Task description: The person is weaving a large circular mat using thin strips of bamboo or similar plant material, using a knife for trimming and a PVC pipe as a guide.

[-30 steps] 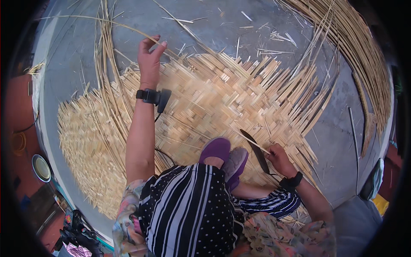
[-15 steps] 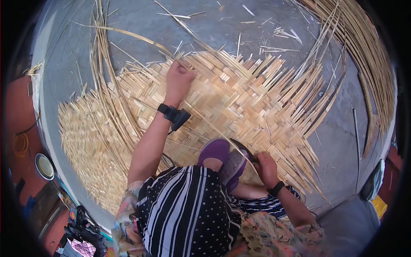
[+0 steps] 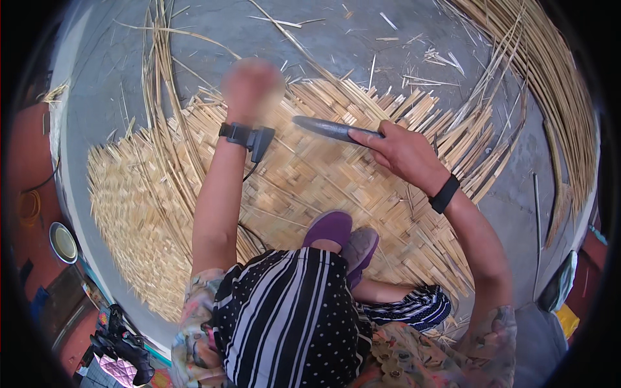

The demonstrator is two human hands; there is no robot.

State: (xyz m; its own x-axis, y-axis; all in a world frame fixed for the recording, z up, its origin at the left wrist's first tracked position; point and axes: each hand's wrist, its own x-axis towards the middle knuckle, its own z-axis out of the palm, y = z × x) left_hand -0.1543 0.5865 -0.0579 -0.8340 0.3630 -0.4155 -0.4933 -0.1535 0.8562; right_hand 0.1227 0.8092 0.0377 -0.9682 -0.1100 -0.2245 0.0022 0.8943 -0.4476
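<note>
A half-woven mat of flat, pale reed strips (image 3: 310,174) lies under my feet, its far and right edges ending in loose strips. My right hand (image 3: 404,152) is closed round a dark, slightly curved knife (image 3: 326,128), whose blade points left above the mat. My left hand (image 3: 251,85) is at the mat's far edge, beside the loose strip ends. Its fingers are blurred, so what they hold cannot be made out. My purple shoes (image 3: 328,229) rest on the woven part, nearer to me than both hands.
A bundle of long reeds (image 3: 550,84) lies at the far right. Long loose strips (image 3: 162,90) cross the mat's left part. Short offcuts (image 3: 446,61) are scattered over the grey floor (image 3: 226,22). A round bowl (image 3: 63,243) stands at the left edge.
My right hand has lifted the knife from beside my shoes to above the mat's far part. My left hand has moved slightly left and farther away.
</note>
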